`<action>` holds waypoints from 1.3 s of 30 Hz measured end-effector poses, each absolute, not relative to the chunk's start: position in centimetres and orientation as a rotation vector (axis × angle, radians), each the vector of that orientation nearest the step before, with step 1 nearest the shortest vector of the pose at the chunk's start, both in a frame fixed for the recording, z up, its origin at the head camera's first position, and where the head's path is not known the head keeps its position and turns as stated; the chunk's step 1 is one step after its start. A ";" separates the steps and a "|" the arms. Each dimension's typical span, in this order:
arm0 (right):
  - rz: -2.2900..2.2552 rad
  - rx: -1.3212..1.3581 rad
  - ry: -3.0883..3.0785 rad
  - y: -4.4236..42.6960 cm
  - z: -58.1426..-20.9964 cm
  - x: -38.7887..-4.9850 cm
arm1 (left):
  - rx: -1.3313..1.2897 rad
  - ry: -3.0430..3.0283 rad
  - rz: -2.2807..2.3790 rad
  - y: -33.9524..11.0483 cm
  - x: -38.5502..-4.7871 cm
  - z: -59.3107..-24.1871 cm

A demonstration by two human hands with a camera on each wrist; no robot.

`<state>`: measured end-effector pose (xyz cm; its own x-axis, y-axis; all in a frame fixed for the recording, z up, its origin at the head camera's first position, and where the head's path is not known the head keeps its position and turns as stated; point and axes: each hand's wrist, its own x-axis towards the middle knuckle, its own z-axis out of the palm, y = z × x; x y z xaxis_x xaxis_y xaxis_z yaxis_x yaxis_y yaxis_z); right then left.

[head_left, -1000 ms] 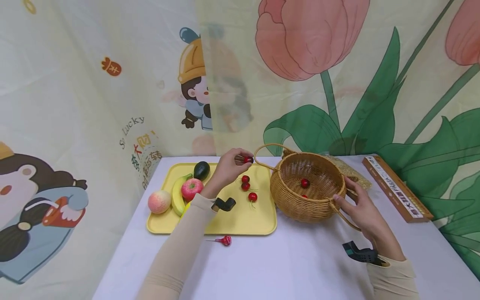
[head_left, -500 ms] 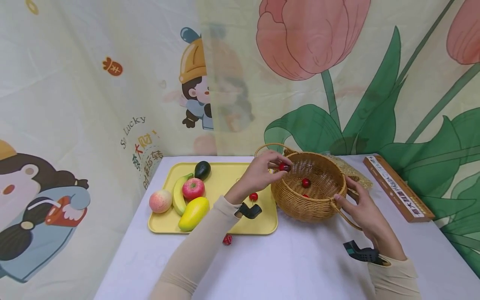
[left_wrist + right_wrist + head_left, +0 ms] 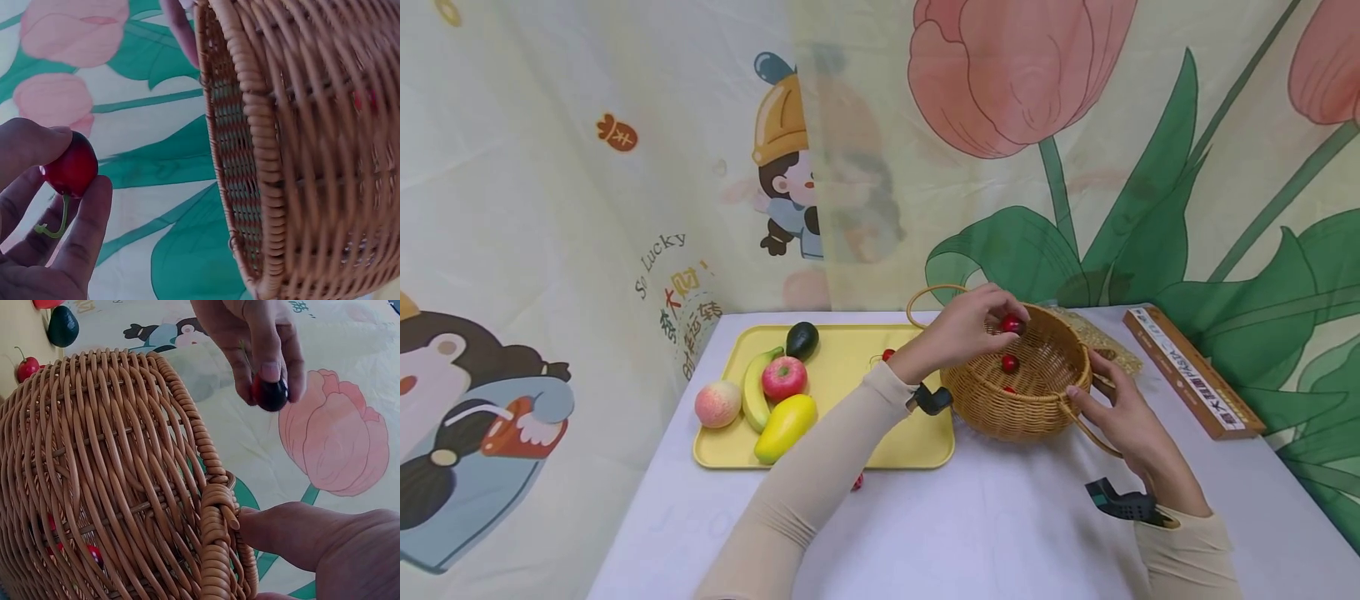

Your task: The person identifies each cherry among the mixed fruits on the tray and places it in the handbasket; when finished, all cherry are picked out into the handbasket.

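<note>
A dark red cherry (image 3: 1012, 324) is pinched between the thumb and fingers of the left hand (image 3: 973, 329), above the wicker basket (image 3: 1000, 412). In the left wrist view this cherry (image 3: 72, 165) has a green stem and is apart from the basket rim (image 3: 259, 156). Inside the basket lies a red cherry (image 3: 1010, 363), with part of another red one lower down. The right hand (image 3: 1123, 417) grips the basket's right rim by the handle, thumb on the near side; the right wrist view shows its thumb (image 3: 281, 531) against the rim.
Left of the basket, a yellow tray (image 3: 880, 458) holds a banana, mango (image 3: 786, 427), apple (image 3: 785, 378), peach and avocado; a cherry (image 3: 887, 354) shows beside the left forearm. A wrapped red lollipop (image 3: 857, 482) is partly hidden. A pasta box (image 3: 1191, 375) lies right.
The left hand has carried the cherry rightward from above the tray to over the basket. The right hand has stayed on the basket, which has barely moved.
</note>
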<state>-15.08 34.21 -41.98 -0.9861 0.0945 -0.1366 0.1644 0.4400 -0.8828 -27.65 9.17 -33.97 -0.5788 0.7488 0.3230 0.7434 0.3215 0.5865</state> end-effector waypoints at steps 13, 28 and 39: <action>-1.593 0.234 2.645 34.7 -41.7 -15.0 | 1.700 2.473 0.517 14.4 -30.0 -31.2; -1.623 0.222 2.639 34.3 -41.9 -15.2 | 1.677 2.341 0.071 18.8 -31.8 -31.9; -1.642 0.240 2.632 34.1 -42.2 -14.9 | 1.641 2.314 -0.165 20.3 -31.5 -33.9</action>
